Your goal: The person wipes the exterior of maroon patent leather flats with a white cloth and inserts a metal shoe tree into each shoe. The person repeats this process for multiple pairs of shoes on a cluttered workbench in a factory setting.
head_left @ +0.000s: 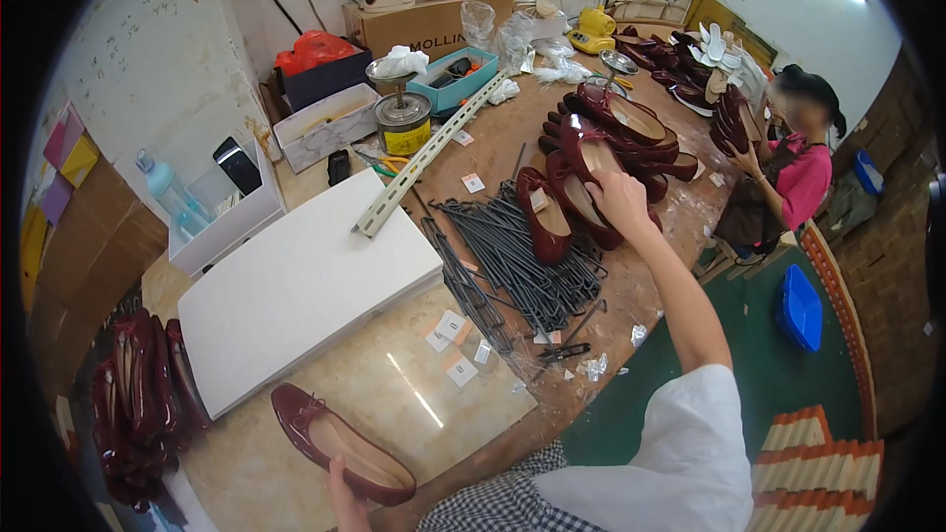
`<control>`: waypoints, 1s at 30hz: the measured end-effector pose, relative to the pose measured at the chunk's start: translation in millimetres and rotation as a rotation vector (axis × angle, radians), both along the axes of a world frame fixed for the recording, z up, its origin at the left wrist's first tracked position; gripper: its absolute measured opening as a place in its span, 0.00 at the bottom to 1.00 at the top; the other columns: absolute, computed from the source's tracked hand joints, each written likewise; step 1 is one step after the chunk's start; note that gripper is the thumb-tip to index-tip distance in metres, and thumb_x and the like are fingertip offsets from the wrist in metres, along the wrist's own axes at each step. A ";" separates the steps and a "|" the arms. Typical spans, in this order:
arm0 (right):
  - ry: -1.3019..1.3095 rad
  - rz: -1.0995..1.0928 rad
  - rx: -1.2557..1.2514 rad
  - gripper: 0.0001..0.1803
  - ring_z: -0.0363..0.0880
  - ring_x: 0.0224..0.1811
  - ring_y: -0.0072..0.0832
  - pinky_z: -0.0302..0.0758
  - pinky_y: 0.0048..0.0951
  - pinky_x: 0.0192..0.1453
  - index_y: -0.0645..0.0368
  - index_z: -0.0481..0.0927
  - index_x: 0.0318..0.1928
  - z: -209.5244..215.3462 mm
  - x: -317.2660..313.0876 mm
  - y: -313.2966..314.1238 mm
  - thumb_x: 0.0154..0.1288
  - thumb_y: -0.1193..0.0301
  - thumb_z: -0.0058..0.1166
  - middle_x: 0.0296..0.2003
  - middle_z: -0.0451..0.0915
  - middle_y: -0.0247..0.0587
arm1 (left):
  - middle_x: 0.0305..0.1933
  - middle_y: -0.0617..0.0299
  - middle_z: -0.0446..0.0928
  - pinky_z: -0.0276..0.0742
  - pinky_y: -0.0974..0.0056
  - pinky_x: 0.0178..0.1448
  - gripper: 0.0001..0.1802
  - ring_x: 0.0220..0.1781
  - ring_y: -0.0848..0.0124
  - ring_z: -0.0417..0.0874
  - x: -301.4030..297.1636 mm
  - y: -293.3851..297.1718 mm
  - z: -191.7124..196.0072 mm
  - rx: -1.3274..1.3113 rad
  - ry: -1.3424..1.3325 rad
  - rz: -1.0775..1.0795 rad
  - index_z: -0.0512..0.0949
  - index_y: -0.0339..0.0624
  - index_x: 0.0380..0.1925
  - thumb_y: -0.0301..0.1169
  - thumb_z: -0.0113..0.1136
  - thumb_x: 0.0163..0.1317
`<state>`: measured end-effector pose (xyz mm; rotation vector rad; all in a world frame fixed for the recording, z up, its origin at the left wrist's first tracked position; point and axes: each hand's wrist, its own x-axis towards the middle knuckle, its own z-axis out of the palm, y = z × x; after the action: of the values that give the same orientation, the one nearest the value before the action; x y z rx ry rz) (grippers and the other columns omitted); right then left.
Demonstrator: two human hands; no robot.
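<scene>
Nearest, the left hand (pixel 343 489) pinches a dark red flat shoe (pixel 341 443) at its heel, over the table's (pixel 296 453) near edge. It looks light and bendy, best held by the stiffer heel. Farther out, the right hand (pixel 623 199) closes on another red shoe (pixel 588 160) among crowded pairs; the white board (pixel 296 286) leaves little room.

I count one flat white rectangular board (pixel 301 286), one perforated pale metal angle bar (pixel 429 156), two round metal tins (pixel 402 121), and four small white paper tags (pixel 453 340).
</scene>
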<state>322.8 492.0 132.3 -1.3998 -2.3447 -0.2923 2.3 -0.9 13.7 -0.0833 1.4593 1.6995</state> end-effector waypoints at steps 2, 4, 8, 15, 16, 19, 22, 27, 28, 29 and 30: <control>0.096 0.048 -0.049 0.12 0.81 0.30 0.49 0.77 0.48 0.33 0.58 0.80 0.36 23.6 -40.1 -54.6 0.62 0.63 0.54 0.25 0.80 0.54 | 0.62 0.52 0.71 0.70 0.52 0.65 0.34 0.63 0.56 0.73 -0.9 -2.2 -9.6 0.009 -0.060 0.038 0.63 0.39 0.64 0.46 0.55 0.64; 0.004 0.197 -0.290 0.12 0.81 0.26 0.50 0.78 0.46 0.29 0.58 0.79 0.34 31.3 -83.7 -140.5 0.65 0.63 0.50 0.24 0.80 0.52 | 0.63 0.52 0.70 0.70 0.53 0.65 0.34 0.62 0.56 0.73 0.2 -4.7 -19.6 0.059 -0.064 0.119 0.63 0.39 0.64 0.47 0.55 0.64; 0.186 0.884 -0.754 0.20 0.80 0.44 0.48 0.75 0.46 0.48 0.59 0.74 0.54 3.3 -113.4 -232.9 0.62 0.69 0.55 0.40 0.79 0.55 | 0.62 0.50 0.70 0.67 0.56 0.66 0.36 0.63 0.58 0.71 -4.7 -1.7 -28.8 -0.050 0.147 0.118 0.62 0.34 0.65 0.46 0.55 0.63; 0.281 0.159 -0.152 0.17 0.82 0.35 0.44 0.76 0.41 0.41 0.62 0.84 0.38 -72.7 -45.1 -36.7 0.54 0.61 0.66 0.29 0.83 0.48 | 0.56 0.54 0.71 0.72 0.66 0.57 0.38 0.52 0.67 0.75 -21.0 -16.5 -17.0 -0.216 0.546 0.081 0.55 0.39 0.70 0.29 0.59 0.63; 0.207 0.133 0.086 0.16 0.82 0.34 0.43 0.76 0.37 0.39 0.62 0.84 0.41 -70.8 -47.1 -30.9 0.58 0.63 0.64 0.28 0.83 0.50 | 0.57 0.51 0.70 0.69 0.63 0.62 0.42 0.59 0.62 0.73 -15.8 -16.4 -14.1 -0.194 0.607 0.031 0.54 0.42 0.71 0.27 0.63 0.58; 0.468 0.295 -0.209 0.11 0.75 0.23 0.38 0.70 0.34 0.29 0.62 0.83 0.40 -9.3 -106.3 -133.8 0.60 0.67 0.60 0.28 0.82 0.46 | 0.59 0.49 0.71 0.60 0.54 0.71 0.41 0.64 0.56 0.70 9.2 -12.4 37.1 -0.486 1.391 -0.103 0.63 0.43 0.66 0.35 0.68 0.51; 0.185 0.699 0.075 0.03 0.72 0.20 0.38 0.68 0.38 0.27 0.55 0.81 0.29 -29.8 -111.0 -246.5 0.56 0.72 0.62 0.20 0.75 0.39 | 0.46 0.58 0.78 0.58 0.53 0.73 0.26 0.60 0.63 0.73 37.0 -5.3 47.6 -0.094 1.659 -0.968 0.80 0.42 0.42 0.47 0.70 0.47; 0.076 1.108 -0.370 0.08 0.73 0.22 0.27 0.68 0.31 0.27 0.52 0.82 0.34 -101.6 -115.2 -321.7 0.53 0.67 0.64 0.20 0.73 0.30 | 0.24 0.62 0.75 0.70 0.55 0.51 0.21 0.40 0.64 0.77 26.3 19.6 47.6 -0.086 1.661 -1.203 0.79 0.47 0.19 0.52 0.62 0.55; 0.063 1.125 -0.410 0.08 0.74 0.23 0.28 0.69 0.30 0.28 0.52 0.82 0.34 -101.0 -118.8 -316.2 0.54 0.67 0.63 0.21 0.73 0.30 | 0.24 0.62 0.74 0.70 0.56 0.49 0.21 0.39 0.64 0.77 13.1 37.5 63.8 -0.065 1.650 -1.278 0.79 0.46 0.19 0.52 0.61 0.55; 0.046 1.133 -0.451 0.08 0.75 0.24 0.28 0.69 0.30 0.29 0.53 0.82 0.35 -102.7 -121.5 -310.6 0.55 0.66 0.63 0.21 0.74 0.31 | 0.25 0.61 0.75 0.70 0.56 0.51 0.23 0.37 0.61 0.77 -5.8 65.5 77.6 -0.058 1.736 -1.144 0.80 0.46 0.18 0.53 0.59 0.56; 0.035 1.107 -0.500 0.09 0.75 0.26 0.29 0.71 0.31 0.30 0.54 0.82 0.36 -98.8 -122.5 -311.3 0.55 0.67 0.63 0.22 0.74 0.32 | 0.33 0.55 0.76 0.69 0.52 0.54 0.22 0.41 0.57 0.76 -32.5 98.4 76.9 -0.228 1.810 -1.073 0.81 0.45 0.26 0.53 0.59 0.57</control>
<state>200.2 180.7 33.5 -0.0668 -2.8438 0.6499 -30.1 97.5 90.6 2.1312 2.0720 0.3381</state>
